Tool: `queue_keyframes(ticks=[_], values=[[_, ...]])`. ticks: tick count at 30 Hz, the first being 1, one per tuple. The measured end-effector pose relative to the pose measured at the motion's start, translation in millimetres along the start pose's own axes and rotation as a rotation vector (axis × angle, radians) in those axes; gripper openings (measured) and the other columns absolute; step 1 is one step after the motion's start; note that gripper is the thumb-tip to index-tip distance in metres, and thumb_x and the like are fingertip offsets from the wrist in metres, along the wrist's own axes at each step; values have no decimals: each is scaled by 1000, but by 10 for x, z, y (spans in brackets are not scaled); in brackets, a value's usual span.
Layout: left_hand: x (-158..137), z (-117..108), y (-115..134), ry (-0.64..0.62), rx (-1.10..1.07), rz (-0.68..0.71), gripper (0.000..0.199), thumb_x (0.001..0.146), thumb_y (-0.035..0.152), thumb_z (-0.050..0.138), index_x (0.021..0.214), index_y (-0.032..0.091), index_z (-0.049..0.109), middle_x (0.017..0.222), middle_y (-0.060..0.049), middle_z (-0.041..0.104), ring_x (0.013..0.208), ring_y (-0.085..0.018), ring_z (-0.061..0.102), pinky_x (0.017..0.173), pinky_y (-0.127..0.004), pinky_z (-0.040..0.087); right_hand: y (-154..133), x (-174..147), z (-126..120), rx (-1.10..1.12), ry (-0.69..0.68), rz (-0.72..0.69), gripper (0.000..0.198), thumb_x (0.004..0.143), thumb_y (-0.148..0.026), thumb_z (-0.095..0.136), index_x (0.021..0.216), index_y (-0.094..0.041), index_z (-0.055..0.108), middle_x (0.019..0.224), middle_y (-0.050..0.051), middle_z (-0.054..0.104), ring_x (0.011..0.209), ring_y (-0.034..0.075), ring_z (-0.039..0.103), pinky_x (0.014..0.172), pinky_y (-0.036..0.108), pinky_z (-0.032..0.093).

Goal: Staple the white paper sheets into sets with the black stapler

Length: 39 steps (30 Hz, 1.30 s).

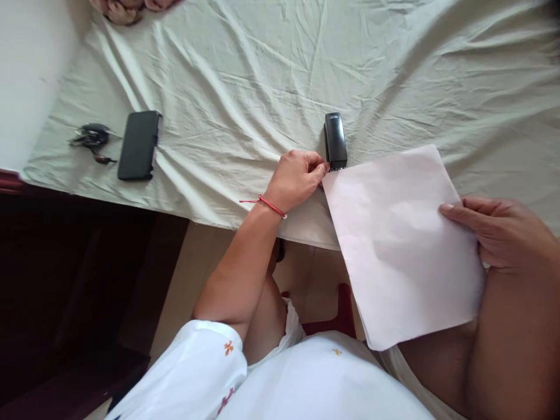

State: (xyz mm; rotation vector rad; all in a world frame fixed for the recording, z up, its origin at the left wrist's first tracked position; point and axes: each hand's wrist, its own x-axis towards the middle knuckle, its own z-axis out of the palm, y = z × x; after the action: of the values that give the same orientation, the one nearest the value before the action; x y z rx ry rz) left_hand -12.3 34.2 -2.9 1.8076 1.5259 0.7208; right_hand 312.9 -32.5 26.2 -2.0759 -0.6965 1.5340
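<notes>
Blank white paper sheets [402, 245] slant from the table's front edge down over my lap. My right hand [503, 230] grips them at the right edge, thumb on top and fingers underneath. The upper left corner of the paper lies at the near end of a black stapler [335, 140]. My left hand [300, 175], with a red string bracelet at the wrist, pinches at that corner beside the stapler. What exactly sits between its fingertips is too small to make out.
A black phone case [139, 146] lies on the pale green cloth [227, 105] to the left. Beyond it are dark keys or a small cord [94, 137]. Brownish-pink fabric [125, 10] is at the far left corner. A red stool [343, 312] stands below.
</notes>
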Motion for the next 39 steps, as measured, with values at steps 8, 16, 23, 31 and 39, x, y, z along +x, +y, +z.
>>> queue_keyframes(ticks=[8, 16, 23, 31, 39], values=[[-12, 11, -32, -9, -142, -45, 7, 77, 15, 66, 81, 21, 67, 66, 0, 69, 63, -16, 60, 65, -33, 52, 35, 40, 8, -19, -24, -13, 35, 66, -40, 89, 97, -25, 80, 83, 4, 78, 61, 18, 68, 50, 24, 55], [35, 142, -153, 86, -87, 33, 23, 78, 11, 68, 84, 25, 52, 62, 4, 62, 65, -18, 62, 75, -41, 57, 87, 96, -100, -196, -192, -75, 43, 66, -52, 89, 97, -24, 80, 93, 4, 79, 75, 17, 69, 61, 22, 58], [78, 171, -187, 165, -92, -16, 22, 80, 15, 71, 84, 25, 52, 64, 4, 65, 66, -17, 64, 74, -37, 58, 3, 25, -33, -27, -75, -7, 41, 53, -38, 94, 87, -21, 80, 81, 5, 77, 63, 16, 66, 51, 21, 55], [63, 174, -128, 280, -34, 105, 9, 90, 17, 63, 93, 24, 67, 98, -3, 76, 97, -21, 73, 93, -40, 60, 18, 49, -90, -28, -61, -5, 44, 50, -37, 95, 89, -22, 81, 84, 5, 78, 64, 16, 67, 50, 20, 55], [22, 107, -60, 184, -21, 498, 25, 98, 22, 56, 107, 32, 77, 122, 1, 79, 133, -24, 66, 121, -52, 49, -31, -8, -62, -25, -40, 33, 39, 52, -34, 93, 87, -22, 80, 81, 6, 77, 59, 16, 66, 45, 20, 53]])
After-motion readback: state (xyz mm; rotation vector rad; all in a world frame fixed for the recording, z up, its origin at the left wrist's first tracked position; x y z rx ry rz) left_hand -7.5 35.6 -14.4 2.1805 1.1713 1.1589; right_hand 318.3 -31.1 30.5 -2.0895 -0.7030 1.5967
